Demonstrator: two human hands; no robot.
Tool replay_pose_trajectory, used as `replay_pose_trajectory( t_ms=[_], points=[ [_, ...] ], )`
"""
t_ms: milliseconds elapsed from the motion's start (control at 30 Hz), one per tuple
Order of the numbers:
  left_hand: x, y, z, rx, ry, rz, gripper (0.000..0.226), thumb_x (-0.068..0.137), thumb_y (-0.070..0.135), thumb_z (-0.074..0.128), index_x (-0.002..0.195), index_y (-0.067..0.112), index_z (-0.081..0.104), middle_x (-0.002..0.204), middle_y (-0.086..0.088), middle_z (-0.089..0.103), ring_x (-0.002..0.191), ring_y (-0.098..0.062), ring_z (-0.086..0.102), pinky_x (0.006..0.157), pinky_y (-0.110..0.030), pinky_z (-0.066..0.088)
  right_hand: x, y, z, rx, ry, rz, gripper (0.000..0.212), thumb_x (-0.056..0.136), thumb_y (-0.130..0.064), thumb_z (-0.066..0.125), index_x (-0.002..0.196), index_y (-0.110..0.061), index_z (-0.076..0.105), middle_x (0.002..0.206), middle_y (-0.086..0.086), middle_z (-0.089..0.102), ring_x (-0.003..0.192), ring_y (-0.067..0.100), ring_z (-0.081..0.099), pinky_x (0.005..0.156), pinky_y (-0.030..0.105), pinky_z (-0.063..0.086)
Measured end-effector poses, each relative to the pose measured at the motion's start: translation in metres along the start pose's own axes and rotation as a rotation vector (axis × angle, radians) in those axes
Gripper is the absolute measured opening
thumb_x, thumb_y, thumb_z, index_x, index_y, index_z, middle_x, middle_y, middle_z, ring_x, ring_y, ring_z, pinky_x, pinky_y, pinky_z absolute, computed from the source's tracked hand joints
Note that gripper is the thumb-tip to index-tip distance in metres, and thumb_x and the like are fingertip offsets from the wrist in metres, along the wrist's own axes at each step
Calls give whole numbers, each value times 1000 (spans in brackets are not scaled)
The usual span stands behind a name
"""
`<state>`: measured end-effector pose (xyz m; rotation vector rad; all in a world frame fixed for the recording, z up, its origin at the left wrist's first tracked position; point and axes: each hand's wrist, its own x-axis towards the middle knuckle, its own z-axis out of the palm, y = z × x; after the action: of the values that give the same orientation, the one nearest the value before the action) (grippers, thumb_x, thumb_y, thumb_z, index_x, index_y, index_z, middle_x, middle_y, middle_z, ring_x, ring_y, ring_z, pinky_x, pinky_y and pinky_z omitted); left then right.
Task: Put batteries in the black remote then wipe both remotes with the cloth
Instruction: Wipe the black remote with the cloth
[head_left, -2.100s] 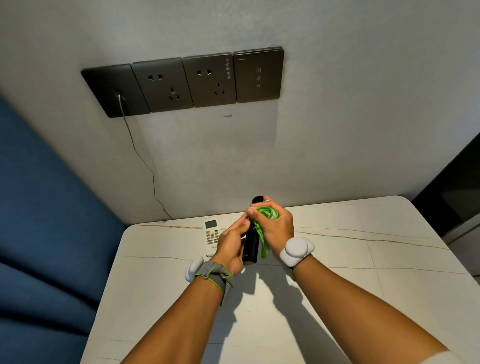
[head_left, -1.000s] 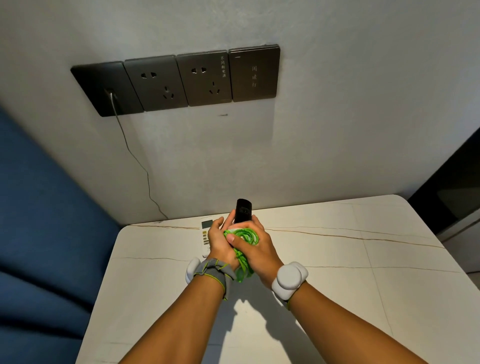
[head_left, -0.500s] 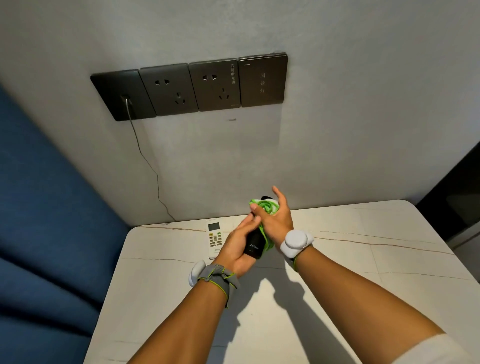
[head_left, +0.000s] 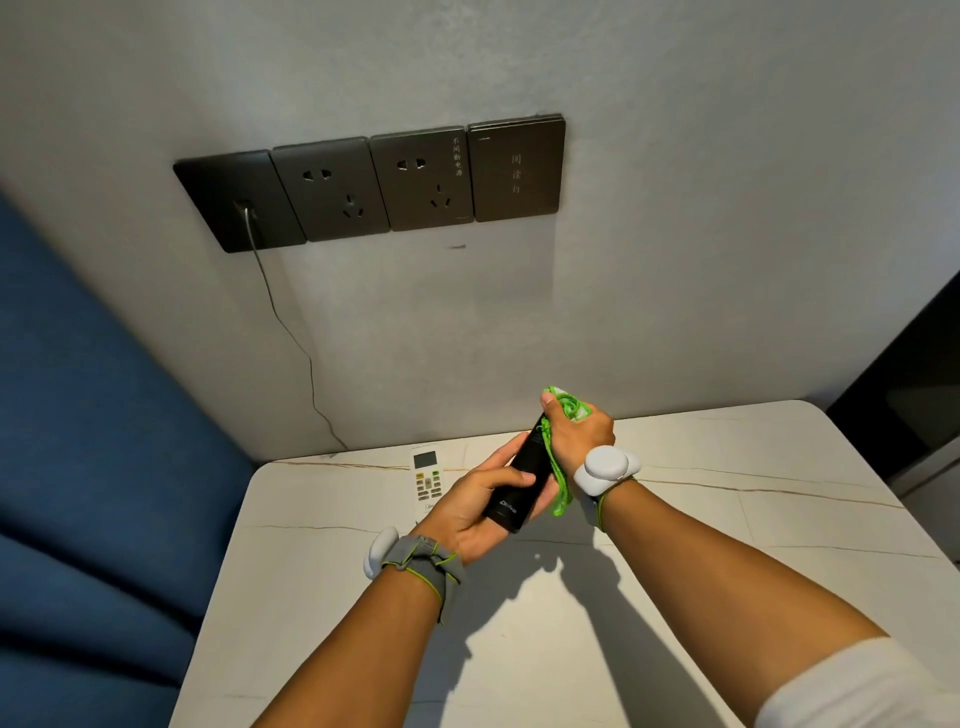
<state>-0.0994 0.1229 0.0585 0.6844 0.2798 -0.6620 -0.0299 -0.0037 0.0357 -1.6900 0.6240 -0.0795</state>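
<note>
My left hand (head_left: 470, 506) grips the lower end of the black remote (head_left: 519, 486), which is held tilted above the table with its top pointing away and to the right. Closed around the remote's upper end is my right hand (head_left: 576, 434), with the green cloth (head_left: 569, 408) bunched inside it. A strip of the cloth hangs down beside the remote. The white remote (head_left: 427, 480) lies flat on the table just left of my left hand, buttons up; its lower end is hidden behind that hand.
The white marble table (head_left: 675, 545) stands against a grey wall with a row of dark sockets (head_left: 374, 187); a thin cable (head_left: 291, 332) drops from the leftmost one. A blue padded seat (head_left: 93, 441) borders the table's left edge. A dark cabinet (head_left: 914, 389) is at right.
My right hand has slid the cloth along the black remote, down towards me and then back up to its far end. The remote tilted more to the right. The white remote stayed put.
</note>
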Motion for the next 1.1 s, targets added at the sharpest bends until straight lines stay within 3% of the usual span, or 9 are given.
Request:
replay_pose_trajectory(
  t_ms=[100,200,367,433,600,700,833,967,1100],
  points=[
    [-4,1,1,-13,-39,-71,50,86,3,52,127,29,63,100,-12,60,74,-21,57,62,-27,44,-3,2,-1,16,29,-29,41,78,-53,70,90,-15,70,89,7,73,88,32,66,82,35,54],
    [-3,4,0,-20,4,-80,38,90,30,54,126,26,64,94,-6,57,67,-19,48,53,-24,40,-8,7,1,165,-73,-88,34,83,-41,70,109,-19,68,99,0,72,95,21,67,87,30,53],
    [8,1,-6,272,181,45,35,102,25,39,130,32,60,86,-3,61,62,-18,50,47,-24,40,-17,13,5,236,-245,-139,49,86,-47,65,134,-41,53,105,-25,66,100,-10,61,77,6,49],
    [9,2,-6,324,215,68,31,100,22,46,122,33,65,84,1,68,62,-19,54,53,-26,42,-19,15,7,273,-265,-125,46,87,-53,61,131,-42,55,107,-27,66,104,-8,62,83,8,48],
    [10,6,-6,319,281,139,34,89,15,65,123,20,66,91,0,77,70,-16,69,62,-25,53,-24,19,6,379,-297,-25,63,78,-68,55,126,-28,63,126,2,68,118,19,64,104,40,50],
    [8,3,-2,289,281,160,42,85,9,69,127,9,63,104,-8,75,78,-14,74,61,-21,56,-20,15,4,402,-265,-71,44,85,-50,59,127,-40,59,128,-1,67,114,18,66,99,35,52],
    [6,1,1,322,284,164,46,84,3,68,130,8,61,118,-11,71,78,-10,74,58,-16,53,-9,7,0,428,-161,-71,38,84,-31,65,119,-45,63,108,14,73,89,37,73,85,52,58],
    [10,-3,8,252,305,166,41,89,8,63,129,12,62,124,-8,68,79,-9,72,56,-16,52,-12,4,1,452,-153,-65,32,86,-36,65,117,-40,66,111,11,73,91,33,74,87,51,58],
    [16,-4,13,187,335,191,37,98,12,48,133,12,58,132,-8,63,88,-11,66,61,-20,51,-27,3,8,502,-164,-40,24,84,-48,65,104,-39,74,104,-6,77,103,22,72,93,39,57]
  ],
)
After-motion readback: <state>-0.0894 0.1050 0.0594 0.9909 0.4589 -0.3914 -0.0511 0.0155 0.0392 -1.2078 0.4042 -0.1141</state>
